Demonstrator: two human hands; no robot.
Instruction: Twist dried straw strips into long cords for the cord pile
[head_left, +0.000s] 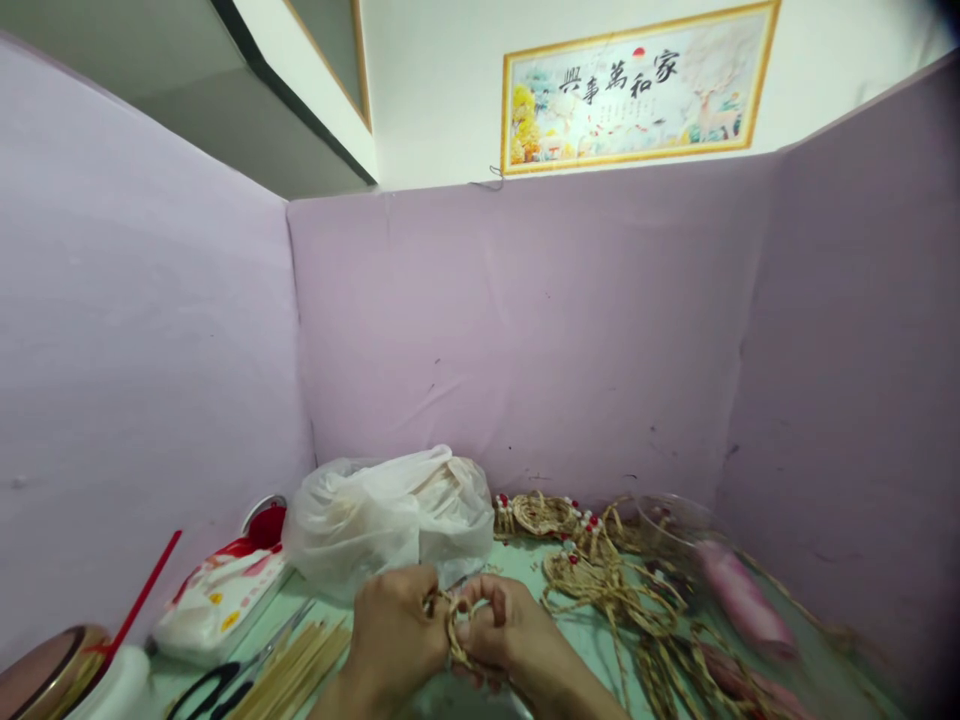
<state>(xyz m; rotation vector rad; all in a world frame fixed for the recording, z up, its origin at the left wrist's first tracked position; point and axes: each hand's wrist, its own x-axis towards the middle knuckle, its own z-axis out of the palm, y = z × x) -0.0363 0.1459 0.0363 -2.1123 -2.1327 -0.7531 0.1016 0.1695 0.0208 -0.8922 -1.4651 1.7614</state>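
At the bottom middle my left hand and my right hand meet, both with fingers closed. Between them is a small loop of twisted straw cord, pale tan. The left fingers curl around its left side, partly hidden behind the back of the hand. My right thumb and fingers pinch the loop's right side. Straw cords and woven pieces lie to the right of the hands. Left of them sit a bundle of flat straw strips and black-handled scissors.
A filled white plastic bag stands behind the hands. Woven straw pieces with red and white beads, a clear bowl and a pink roll are at the right. A tissue pack lies left. Lilac walls enclose the table.
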